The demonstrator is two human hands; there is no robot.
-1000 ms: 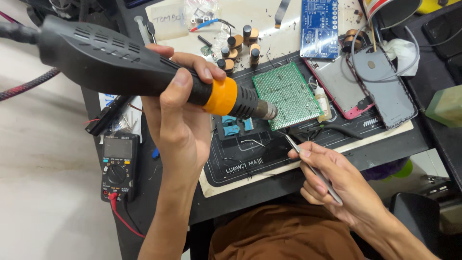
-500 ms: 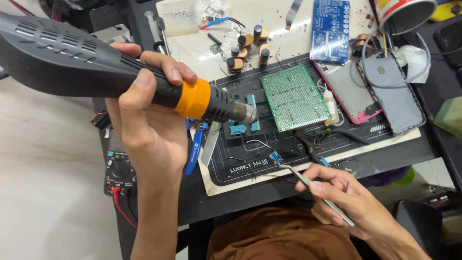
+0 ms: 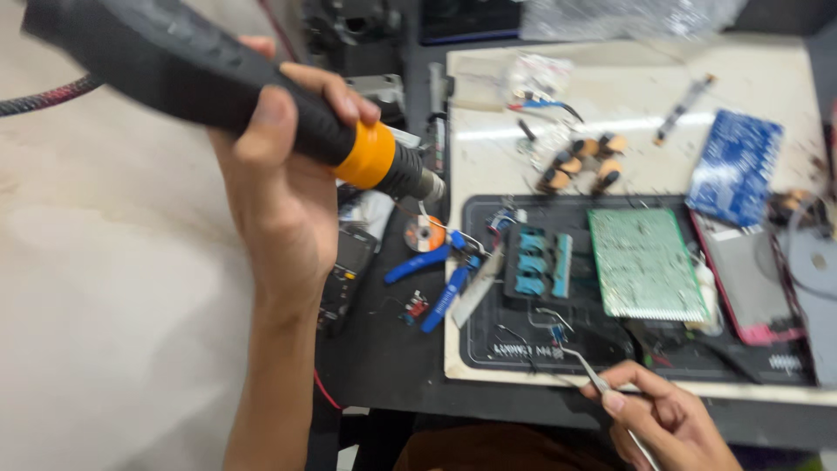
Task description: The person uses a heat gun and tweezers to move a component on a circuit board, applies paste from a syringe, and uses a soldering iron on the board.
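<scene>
Two hands at work in the head view, the only view we have. Left hand [image 3: 279,201] has its grip clamped around a hot-air tool [image 3: 227,87]: fat black handle, orange collar, dark metal nozzle at the tip. Thumb sits on top of the handle, fingers curl over the far side. We see the tool raised above the left edge of the table [image 3: 392,358], nozzle aimed right and slightly down, near a small solder-wick spool [image 3: 425,234] and not touching anything. A braided cable [image 3: 44,94] runs off its back end to the left.

Right hand [image 3: 671,419] low at the front edge, grip pinched shut on thin metal tweezers [image 3: 593,375]. The tweezer tips hold a tiny blue part [image 3: 556,332] just over the black work mat [image 3: 540,340]; we cannot tell if the part touches the mat.

On the mat: a green perforated board [image 3: 645,263], a dark holder with teal blocks [image 3: 534,262] just left of it. Blue-handled cutters [image 3: 436,279] lie off the mat's left edge. A blue circuit board [image 3: 735,166] sits well back on the right, and a multimeter [image 3: 346,275] lies partly hidden under the left forearm. Picture is motion-blurred, so small parts stay unclear.
</scene>
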